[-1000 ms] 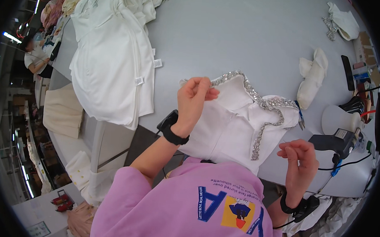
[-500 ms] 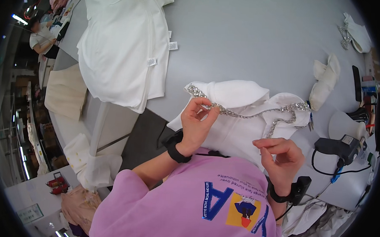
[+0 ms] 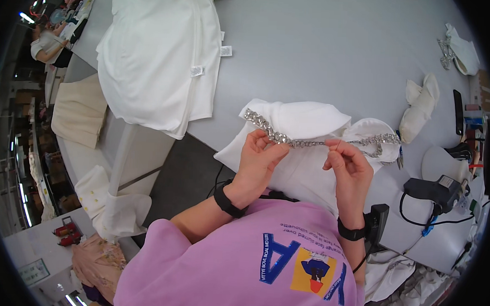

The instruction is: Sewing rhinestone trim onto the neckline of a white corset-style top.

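I'm pinching the silver trim (image 3: 259, 121) in my left hand (image 3: 258, 164), seemingly steadying it along the white garment (image 3: 312, 119) at the table's (image 3: 293, 51) near edge, my right hand (image 3: 351, 171) hovering alongside, its grip unclear.

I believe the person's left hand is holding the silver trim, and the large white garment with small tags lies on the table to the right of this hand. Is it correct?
Not fully: in the head view, the large white garment with small tags lies on the table to the left of the left hand, not to the right. That hand does hold the silver trim.
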### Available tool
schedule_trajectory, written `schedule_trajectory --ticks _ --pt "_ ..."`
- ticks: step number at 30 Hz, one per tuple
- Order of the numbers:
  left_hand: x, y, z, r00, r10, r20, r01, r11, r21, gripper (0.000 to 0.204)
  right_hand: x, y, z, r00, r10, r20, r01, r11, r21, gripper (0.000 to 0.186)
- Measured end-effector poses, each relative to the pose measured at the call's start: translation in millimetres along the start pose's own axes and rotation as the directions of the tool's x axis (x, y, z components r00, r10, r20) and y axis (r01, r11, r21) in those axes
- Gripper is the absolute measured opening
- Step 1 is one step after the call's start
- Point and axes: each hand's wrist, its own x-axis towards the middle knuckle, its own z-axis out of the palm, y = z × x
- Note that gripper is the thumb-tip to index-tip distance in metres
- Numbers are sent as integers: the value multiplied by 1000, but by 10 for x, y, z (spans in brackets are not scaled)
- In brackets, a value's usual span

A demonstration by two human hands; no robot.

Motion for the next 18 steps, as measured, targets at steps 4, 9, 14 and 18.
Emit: schedule_trajectory --ticks 4,9,14,18 --pt "-18 5 -100 984 -86 155 88 996 -7 46 112 27 38 982 149 -116 -139 986 89 11" --pt "-75 -22 -55 937 -134 323 162 985 -59 38 125 53 88 983 155 -97 -148 986 80 11" --pt "-143 -107 156 947 -157 279 163 987 1 41 36 -28 144 985 130 -113 -125 991 54 11" --pt "-119 -47 286 958 -126 256 104 990 96 38 -55 -49 129 993 49 -111 -53 998 -29 11"
